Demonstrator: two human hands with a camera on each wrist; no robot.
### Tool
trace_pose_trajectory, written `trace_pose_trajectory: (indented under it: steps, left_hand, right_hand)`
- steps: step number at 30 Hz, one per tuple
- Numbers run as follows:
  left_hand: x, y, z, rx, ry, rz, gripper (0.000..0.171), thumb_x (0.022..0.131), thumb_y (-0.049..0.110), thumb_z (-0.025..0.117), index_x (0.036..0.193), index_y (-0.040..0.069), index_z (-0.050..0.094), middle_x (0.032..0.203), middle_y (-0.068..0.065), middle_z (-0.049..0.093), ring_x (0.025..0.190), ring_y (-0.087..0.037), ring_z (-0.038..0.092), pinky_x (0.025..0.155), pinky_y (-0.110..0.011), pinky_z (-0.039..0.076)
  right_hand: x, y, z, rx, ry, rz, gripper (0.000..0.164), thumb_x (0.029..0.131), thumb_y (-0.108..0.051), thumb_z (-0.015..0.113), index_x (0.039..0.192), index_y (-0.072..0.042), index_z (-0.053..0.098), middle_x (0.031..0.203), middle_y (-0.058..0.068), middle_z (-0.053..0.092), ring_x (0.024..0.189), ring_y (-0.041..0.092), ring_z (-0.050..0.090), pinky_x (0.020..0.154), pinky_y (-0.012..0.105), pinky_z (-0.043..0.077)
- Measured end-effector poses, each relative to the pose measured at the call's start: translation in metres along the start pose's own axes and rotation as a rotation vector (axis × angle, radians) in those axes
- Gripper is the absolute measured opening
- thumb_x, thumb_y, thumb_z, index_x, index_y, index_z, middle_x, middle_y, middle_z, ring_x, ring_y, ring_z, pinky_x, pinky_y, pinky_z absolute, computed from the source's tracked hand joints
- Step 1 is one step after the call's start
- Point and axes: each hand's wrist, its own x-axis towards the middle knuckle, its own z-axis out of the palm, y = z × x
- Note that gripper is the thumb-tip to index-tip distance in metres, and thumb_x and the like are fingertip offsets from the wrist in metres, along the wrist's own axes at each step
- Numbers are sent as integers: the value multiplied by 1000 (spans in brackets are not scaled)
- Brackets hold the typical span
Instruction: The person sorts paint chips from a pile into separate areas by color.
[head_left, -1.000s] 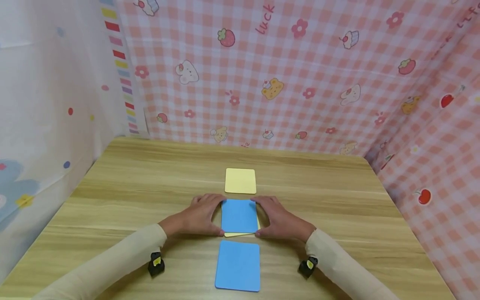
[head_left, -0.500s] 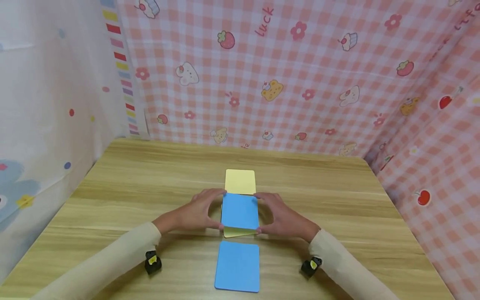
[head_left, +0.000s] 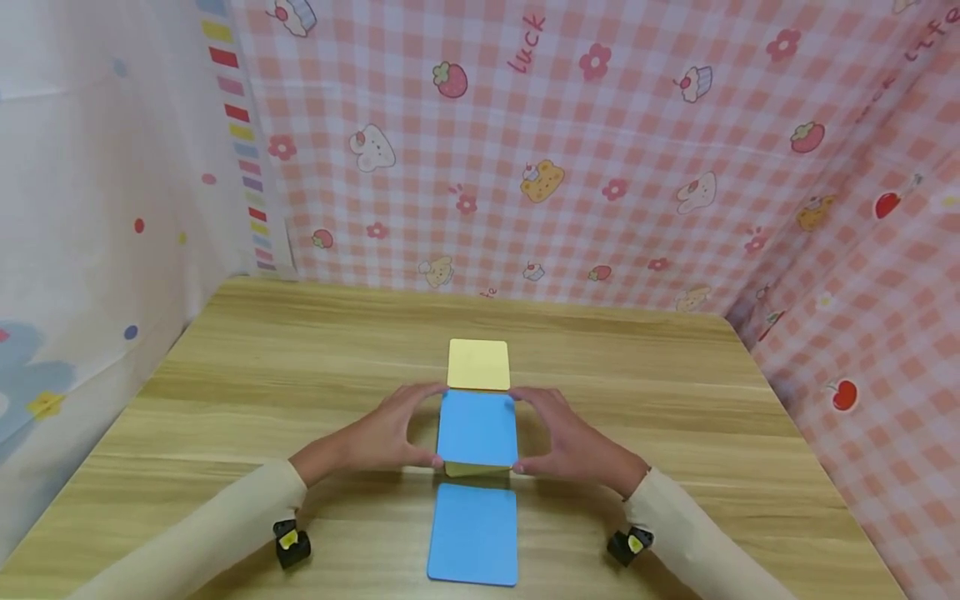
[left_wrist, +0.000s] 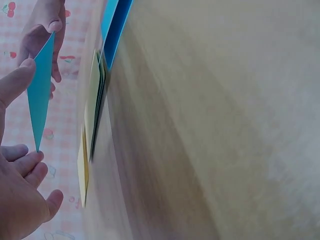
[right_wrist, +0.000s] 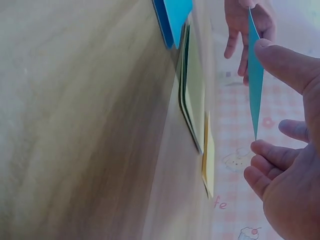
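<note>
A thin square blue card (head_left: 477,427) is held up above the table between both hands. My left hand (head_left: 382,429) holds its left edge, thumb at the near corner and a fingertip at the far corner. On the opposite edge my right hand (head_left: 564,437) grips it the same way. Seen edge-on in the left wrist view, the blue card (left_wrist: 41,95) is well clear of the tabletop. Beneath it lies a small stack of yellow cards (right_wrist: 194,90), mostly hidden from the head view except for a yellow strip (head_left: 476,470) along the near side.
Farther back on the wooden table (head_left: 637,358) lies a yellow card pile (head_left: 478,364). Nearer the body is another blue card pile (head_left: 473,535), in line with the rest. Printed cloth (head_left: 487,167) hangs behind and at both sides.
Both hands have lifted the blue card off the yellow stack, and it looks larger in the head view. Both wrists have shifted slightly outward. The piles on the table stay put.
</note>
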Motion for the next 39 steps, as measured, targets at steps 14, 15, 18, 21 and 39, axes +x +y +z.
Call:
trace_pose_trajectory:
  steps: [14, 15, 18, 21, 39]
  left_hand:
    - [-21, 14, 11, -50, 14, 5, 101, 77, 42, 88, 158, 15, 33, 158, -8, 37, 145, -33, 31, 112, -62, 32]
    - [-23, 15, 12, -57, 8, -3, 101, 77, 41, 88, 158, 15, 33, 158, -8, 37, 145, -33, 31, 112, -63, 32]
    - [-29, 17, 15, -69, -6, -21, 101, 77, 43, 88, 158, 15, 33, 158, -9, 35, 145, -34, 30, 112, -65, 31]
    - [-35, 17, 19, -68, -2, -13, 101, 76, 44, 88, 156, 13, 35, 157, -9, 37, 144, -34, 32, 112, -65, 30]
    - [-67, 18, 45, 52, -14, 60, 99, 77, 50, 86, 152, 6, 38, 152, -5, 44, 141, -29, 37, 113, -62, 25]
  right_hand:
    - [-22, -18, 6, -51, -7, -10, 94, 80, -31, 88, 154, -10, 34, 154, 6, 38, 139, 26, 33, 110, 54, 39]
    - [-24, -19, 7, -53, -8, -7, 95, 79, -31, 88, 154, -10, 34, 154, 7, 38, 139, 27, 33, 109, 54, 39]
    - [-29, -22, 9, -50, 0, -19, 95, 79, -31, 89, 153, -7, 35, 153, 7, 40, 138, 27, 33, 109, 53, 40]
    - [-35, -26, 11, -40, 5, -23, 95, 78, -32, 89, 152, -7, 36, 152, 4, 40, 138, 25, 33, 108, 51, 41]
    - [-57, -38, 38, -70, -41, 5, 92, 77, -37, 89, 150, -13, 39, 146, -5, 42, 134, 18, 33, 109, 39, 43]
